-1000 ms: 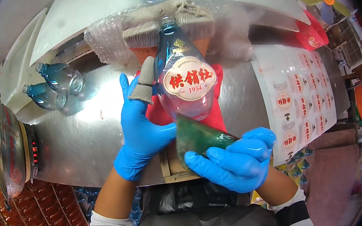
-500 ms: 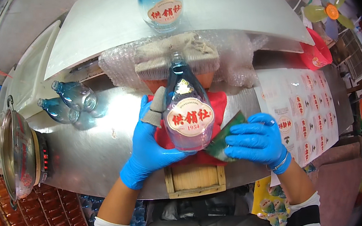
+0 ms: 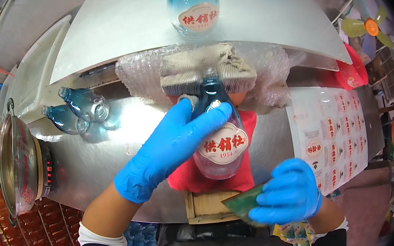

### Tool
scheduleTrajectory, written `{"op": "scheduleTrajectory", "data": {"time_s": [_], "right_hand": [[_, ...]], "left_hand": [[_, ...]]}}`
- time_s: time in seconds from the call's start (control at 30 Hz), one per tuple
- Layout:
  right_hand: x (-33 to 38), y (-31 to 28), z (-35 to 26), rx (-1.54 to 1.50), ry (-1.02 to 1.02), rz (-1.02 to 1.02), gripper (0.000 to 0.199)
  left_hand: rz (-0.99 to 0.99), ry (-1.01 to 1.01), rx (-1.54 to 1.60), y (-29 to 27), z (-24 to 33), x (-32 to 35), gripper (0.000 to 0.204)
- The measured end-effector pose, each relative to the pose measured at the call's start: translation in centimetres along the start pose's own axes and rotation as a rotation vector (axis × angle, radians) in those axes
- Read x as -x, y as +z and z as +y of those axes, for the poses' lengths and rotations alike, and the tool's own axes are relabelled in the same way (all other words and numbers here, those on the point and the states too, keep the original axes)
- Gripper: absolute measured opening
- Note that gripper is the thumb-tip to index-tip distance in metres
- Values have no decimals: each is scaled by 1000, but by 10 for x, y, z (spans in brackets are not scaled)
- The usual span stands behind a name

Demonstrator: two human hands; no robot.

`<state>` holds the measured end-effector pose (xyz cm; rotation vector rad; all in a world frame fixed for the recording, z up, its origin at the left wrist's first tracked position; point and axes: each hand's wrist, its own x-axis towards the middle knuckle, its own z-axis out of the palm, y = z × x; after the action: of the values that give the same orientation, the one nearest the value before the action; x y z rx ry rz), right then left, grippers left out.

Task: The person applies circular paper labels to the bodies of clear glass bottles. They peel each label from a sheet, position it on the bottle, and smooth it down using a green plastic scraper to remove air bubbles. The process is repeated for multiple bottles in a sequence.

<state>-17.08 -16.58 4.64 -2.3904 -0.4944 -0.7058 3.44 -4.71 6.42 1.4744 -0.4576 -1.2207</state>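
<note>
A blue-tinted glass bottle (image 3: 217,165) with a cream and red label lies on a red cloth (image 3: 184,177), its neck toward the far side against a knitted grey pad (image 3: 207,65). My left hand (image 3: 158,150), in a blue glove with a grey wrap on one finger, grips the bottle's shoulder from the left. One digit crosses the front above the label; the other fingers are partly hidden. Lower right of the bottle and apart from it, my gloved right hand (image 3: 289,193) is closed around a thin green scraper (image 3: 245,206).
Two blue glass bottles (image 3: 86,104) lie at the left, near a metal pan (image 3: 15,165) on a heater. Another labelled bottle (image 3: 194,10) is on the white board (image 3: 112,30) behind. Label sheets (image 3: 328,131) lie at right. Bubble wrap (image 3: 139,76) surrounds the pad; a fan (image 3: 371,27) stands far right.
My left hand has gone from the bottle's lower left side up to its shoulder. My right hand has drawn the green scraper away from the bottle, toward me.
</note>
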Motion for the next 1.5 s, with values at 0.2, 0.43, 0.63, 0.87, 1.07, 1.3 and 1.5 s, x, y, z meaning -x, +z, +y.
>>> {"op": "scheduleTrajectory", "data": {"time_s": [0.2, 0.43, 0.63, 0.87, 1.07, 1.3, 1.5], "right_hand": [[40, 46, 3, -703, 901, 574, 20], [15, 50, 22, -929, 1152, 455, 22], [-11, 56, 19, -969, 1062, 403, 26], [-9, 63, 25, -889, 1057, 433, 25], [-9, 57, 22, -957, 1041, 386, 20], [5, 64, 31, -902, 946, 356, 16], [14, 52, 40, -1069, 1089, 669, 15]], "left_hand": [[25, 110, 76, -6, -18, -9, 30], [102, 260, -37, -12, -37, -7, 41], [28, 480, -79, -10, -82, 23, 73], [21, 400, 42, 4, -83, 33, 69], [-62, 412, 140, -19, -102, 18, 73], [-24, 432, -93, -5, -88, 30, 77], [-75, 506, -108, -23, -97, 12, 73]]}}
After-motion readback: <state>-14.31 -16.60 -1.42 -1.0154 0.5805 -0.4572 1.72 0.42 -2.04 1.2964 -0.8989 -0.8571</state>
